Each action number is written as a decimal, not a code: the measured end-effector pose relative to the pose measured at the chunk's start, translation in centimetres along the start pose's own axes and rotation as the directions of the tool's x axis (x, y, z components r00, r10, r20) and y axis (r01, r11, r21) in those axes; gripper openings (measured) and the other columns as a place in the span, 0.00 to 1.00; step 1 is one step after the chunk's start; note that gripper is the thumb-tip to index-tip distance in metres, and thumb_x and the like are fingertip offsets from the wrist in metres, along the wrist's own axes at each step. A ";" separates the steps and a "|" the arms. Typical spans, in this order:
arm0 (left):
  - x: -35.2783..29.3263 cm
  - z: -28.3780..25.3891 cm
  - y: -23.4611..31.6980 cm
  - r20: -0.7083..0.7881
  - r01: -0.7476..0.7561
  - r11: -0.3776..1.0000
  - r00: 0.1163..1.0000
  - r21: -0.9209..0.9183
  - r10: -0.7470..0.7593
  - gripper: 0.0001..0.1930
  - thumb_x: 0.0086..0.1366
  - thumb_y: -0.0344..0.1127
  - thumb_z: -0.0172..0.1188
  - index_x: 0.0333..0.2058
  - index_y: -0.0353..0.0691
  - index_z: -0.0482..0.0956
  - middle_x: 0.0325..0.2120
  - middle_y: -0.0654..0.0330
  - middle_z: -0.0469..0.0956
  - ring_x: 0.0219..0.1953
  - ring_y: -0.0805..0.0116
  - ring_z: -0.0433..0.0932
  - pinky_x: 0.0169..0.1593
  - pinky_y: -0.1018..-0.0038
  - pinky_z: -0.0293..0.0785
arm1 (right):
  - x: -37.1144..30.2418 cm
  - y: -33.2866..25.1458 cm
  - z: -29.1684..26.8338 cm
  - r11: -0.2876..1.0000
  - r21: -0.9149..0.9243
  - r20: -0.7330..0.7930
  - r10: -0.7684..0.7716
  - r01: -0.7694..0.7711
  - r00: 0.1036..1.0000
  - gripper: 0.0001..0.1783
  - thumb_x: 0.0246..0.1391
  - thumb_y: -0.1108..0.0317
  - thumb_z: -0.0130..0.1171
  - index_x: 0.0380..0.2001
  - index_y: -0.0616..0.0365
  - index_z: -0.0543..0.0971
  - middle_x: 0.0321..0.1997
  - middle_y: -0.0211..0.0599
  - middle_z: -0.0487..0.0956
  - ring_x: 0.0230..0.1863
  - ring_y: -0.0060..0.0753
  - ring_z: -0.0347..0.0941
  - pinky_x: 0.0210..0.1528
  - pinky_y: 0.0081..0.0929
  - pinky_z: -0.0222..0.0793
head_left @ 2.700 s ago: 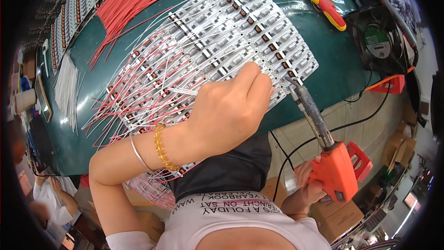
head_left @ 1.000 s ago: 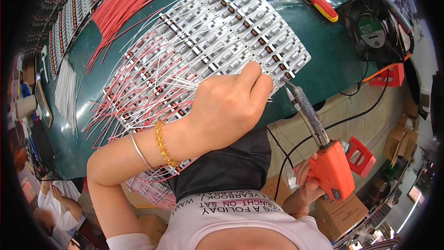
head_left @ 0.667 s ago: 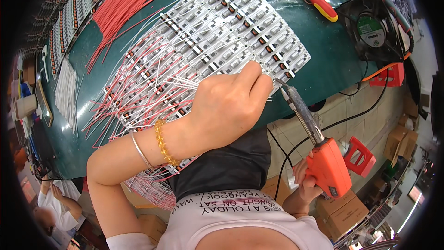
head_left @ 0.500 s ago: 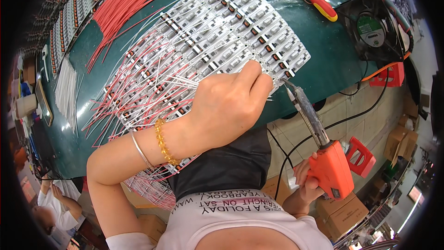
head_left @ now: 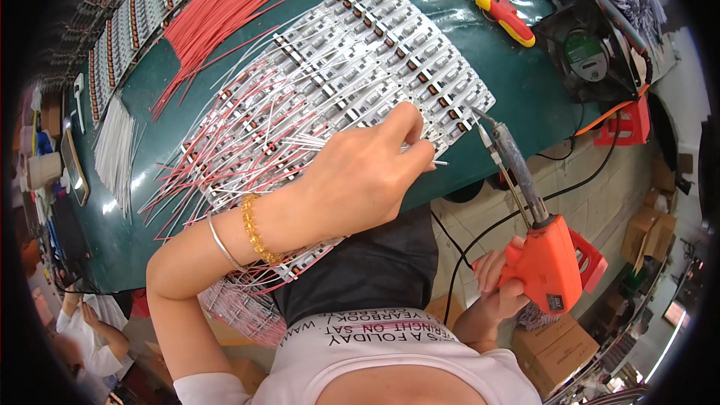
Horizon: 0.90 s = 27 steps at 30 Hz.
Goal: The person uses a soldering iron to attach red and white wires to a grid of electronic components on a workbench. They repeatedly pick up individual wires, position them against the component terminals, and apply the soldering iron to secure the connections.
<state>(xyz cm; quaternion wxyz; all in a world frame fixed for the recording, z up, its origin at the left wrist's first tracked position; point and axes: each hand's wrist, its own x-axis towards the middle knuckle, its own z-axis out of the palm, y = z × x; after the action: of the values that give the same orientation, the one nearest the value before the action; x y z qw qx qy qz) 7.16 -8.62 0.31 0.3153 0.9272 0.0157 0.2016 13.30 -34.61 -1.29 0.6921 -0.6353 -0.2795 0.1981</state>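
A panel of small circuit boards [head_left: 390, 34] lies on the green table, its lower left part covered by red and white wires. My left hand [head_left: 375, 169] is closed over the panel's near edge, its fingers pinched on thin white wires [head_left: 306, 141]. Short wire ends stick out past the fingertips, which partly hide the grip. My right hand [head_left: 501, 285] is wrapped round the handle of a red soldering gun [head_left: 541, 264]. The gun's metal tip points up and left, close to the panel's right edge; whether it touches a board cannot be made out.
Bundles of loose red wires [head_left: 225, 11] and white wires [head_left: 114, 151] lie left on the green table [head_left: 180, 124]. A red-yellow screwdriver [head_left: 510, 19] and a black fan [head_left: 589, 52] sit at the far right. More board panels [head_left: 139, 19] stand far left. Another person [head_left: 94, 337] is at lower left.
The soldering gun has shifted right and away from me, its tip further from my left fingers. My left hand keeps its pinch; the whole view has shifted slightly.
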 end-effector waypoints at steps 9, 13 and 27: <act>-4.1 -10.7 -2.7 -0.428 0.182 0.901 0.904 0.394 0.005 0.06 0.52 0.24 0.58 0.30 0.39 0.78 0.22 0.59 0.74 0.21 0.58 0.73 0.26 0.68 0.69 | 1.0 0.7 -0.2 0.992 0.033 -0.040 -0.119 0.121 0.992 0.39 0.60 0.45 0.53 0.58 0.72 0.61 0.11 0.27 0.63 0.10 0.20 0.57 0.16 0.19 0.58; -12.7 -18.0 -7.5 -0.550 0.674 0.622 0.719 0.399 -0.425 0.03 0.62 0.29 0.59 0.29 0.37 0.79 0.22 0.56 0.75 0.23 0.55 0.73 0.27 0.67 0.68 | 2.0 1.1 -0.6 0.988 -0.046 -0.115 -0.150 0.146 0.982 0.38 0.60 0.48 0.55 0.58 0.74 0.61 0.11 0.26 0.61 0.11 0.18 0.56 0.16 0.18 0.58; -1.1 -12.5 -15.9 -0.322 0.260 0.669 0.946 0.697 -0.033 0.10 0.59 0.37 0.62 0.37 0.39 0.79 0.36 0.57 0.76 0.42 0.58 0.73 0.46 0.65 0.66 | 9.4 -6.3 -1.9 0.583 -0.675 0.138 -0.502 0.452 0.854 0.19 0.57 0.71 0.58 0.47 0.75 0.70 0.18 0.33 0.70 0.14 0.17 0.60 0.18 0.17 0.56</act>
<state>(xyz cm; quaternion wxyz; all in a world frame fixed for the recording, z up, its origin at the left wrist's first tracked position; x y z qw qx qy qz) 2.87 11.18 -0.52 -0.0712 0.9323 0.2148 0.2821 21.18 -30.90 6.17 0.4431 -0.7524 -0.4686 -0.1346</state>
